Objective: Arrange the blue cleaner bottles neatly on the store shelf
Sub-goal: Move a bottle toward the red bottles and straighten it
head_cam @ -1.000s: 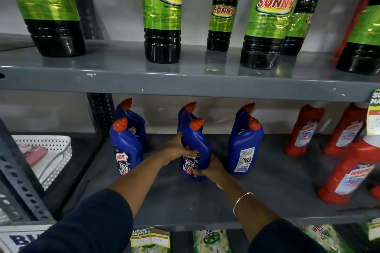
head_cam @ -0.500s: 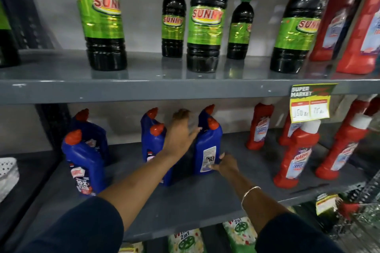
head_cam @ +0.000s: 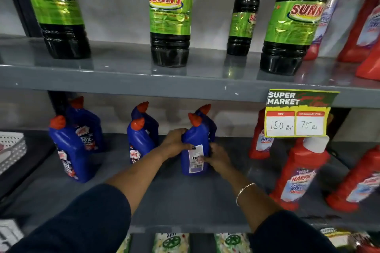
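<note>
Several blue cleaner bottles with orange caps stand in pairs on the grey middle shelf [head_cam: 185, 197]. Both my hands grip the front bottle of the right pair [head_cam: 195, 139], whose back label faces me. My left hand [head_cam: 174, 142] wraps its left shoulder and my right hand [head_cam: 217, 158] holds its lower right side. A second blue bottle [head_cam: 207, 117] stands just behind it. The middle pair [head_cam: 139, 137] and the left pair [head_cam: 72, 150] stand upright, apart from my hands.
Red cleaner bottles [head_cam: 298, 172] fill the right of the same shelf. A yellow price tag [head_cam: 296, 115] hangs from the upper shelf, which carries dark green-labelled bottles [head_cam: 170, 16]. A white basket [head_cam: 10, 148] sits at far left. Packets lie below.
My left hand has dropped from beside the middle pair onto the right front bottle, and my right hand has risen from the shelf surface to grip the same bottle. The view has shifted.
</note>
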Motion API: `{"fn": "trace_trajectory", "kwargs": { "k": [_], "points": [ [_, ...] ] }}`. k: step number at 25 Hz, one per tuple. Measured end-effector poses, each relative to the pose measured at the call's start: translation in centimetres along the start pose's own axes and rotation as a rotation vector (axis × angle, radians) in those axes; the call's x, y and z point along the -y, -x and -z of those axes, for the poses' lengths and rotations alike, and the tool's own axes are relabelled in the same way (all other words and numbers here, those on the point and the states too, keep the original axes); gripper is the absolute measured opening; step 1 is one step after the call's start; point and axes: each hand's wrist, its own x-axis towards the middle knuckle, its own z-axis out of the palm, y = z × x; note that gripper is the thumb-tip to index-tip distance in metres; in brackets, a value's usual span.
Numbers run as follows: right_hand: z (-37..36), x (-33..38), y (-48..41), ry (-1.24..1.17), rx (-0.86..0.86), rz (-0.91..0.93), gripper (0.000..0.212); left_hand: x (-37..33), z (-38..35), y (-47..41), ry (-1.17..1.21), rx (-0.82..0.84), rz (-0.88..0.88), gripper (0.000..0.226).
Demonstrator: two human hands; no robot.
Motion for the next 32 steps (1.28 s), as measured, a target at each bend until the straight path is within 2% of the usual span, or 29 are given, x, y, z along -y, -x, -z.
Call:
{"fn": "trace_trajectory", "kwargs": {
  "k": [3, 4, 7, 8, 9, 11, 13, 14, 16, 18, 19, 21, 22, 24, 26, 29, 32],
  "points": [
    [0.2, 2.0, 0.9, -0.034, -0.063, -0.023, 0.041, -1.9, 0.6, 0.0, -0.175, -0.09, -0.031, 0.041],
    [-0.3, 2.7, 1.4, -0.01, -0.08, -0.044, 0.049, -2.5, 0.5, 0.1, -0.199, -0.145, -0.004, 0.041],
    [-3.8, 4.0, 3.5, 0.037, -0.024, -0.063, 0.103, -4.2, 0.2, 0.5, -0.171, -0.294, 0.105, 0.044],
    [-5.0, 4.6, 4.1, 0.025, -0.087, -0.083, 0.112, -4.7, 0.0, 0.6, -0.157, -0.319, 0.121, 0.046],
    [-5.8, 5.0, 4.2, -0.018, -0.209, -0.098, 0.11, -5.4, -0.3, 0.7, -0.15, -0.331, 0.121, 0.047],
    [-6.4, 5.8, 4.3, -0.099, -0.476, -0.087, 0.081, -6.4, -0.8, 1.0, -0.123, -0.357, 0.087, 0.048],
    [-6.2, 6.7, 4.3, -0.216, -0.569, -0.099, 0.059, -7.1, -0.6, 1.2, -0.079, -0.335, 0.038, 0.048],
    [-5.9, 7.0, 4.3, -0.286, -0.562, -0.13, 0.057, -7.2, -0.2, 1.2, -0.066, -0.285, 0.009, 0.046],
    [-4.8, 6.7, 4.2, -0.354, -0.528, -0.155, 0.058, -6.7, 0.9, 0.7, 0.017, -0.136, -0.057, 0.027],
    [-3.6, 5.7, 4.1, -0.409, -0.457, -0.145, 0.056, -5.3, 2.1, 0.2, 0.228, 0.01, -0.048, 0.014],
    [-3.0, 5.0, 4.0, -0.421, -0.407, -0.132, 0.055, -4.4, 2.5, 0.1, 0.286, 0.077, -0.042, 0.028],
    [-2.1, 3.6, 3.8, -0.373, -0.294, -0.108, 0.055, -2.6, 3.0, -0.3, 0.234, 0.158, -0.051, 0.062],
    [-1.7, 3.0, 3.8, -0.333, -0.237, -0.105, 0.056, -1.9, 2.9, -0.6, 0.199, 0.19, -0.066, 0.069],
    [-1.2, 1.8, 3.7, -0.288, -0.137, -0.117, 0.056, -1.0, 2.3, -0.9, 0.225, 0.273, -0.066, 0.066],
    [-0.7, 0.7, 3.4, -0.291, -0.036, -0.114, 0.058, -0.3, 1.3, -1.1, 0.256, 0.292, -0.062, 0.057],
    [-0.5, -0.4, 2.7, -0.306, 0.102, -0.079, 0.062, 1.0, -0.1, -0.8, 0.246, 0.172, -0.066, 0.055],
    [-1.0, -1.3, 2.2, -0.287, 0.114, -0.111, 0.066, 1.8, -0.9, -0.5, 0.262, 0.134, -0.036, 0.056]
  ]
}}
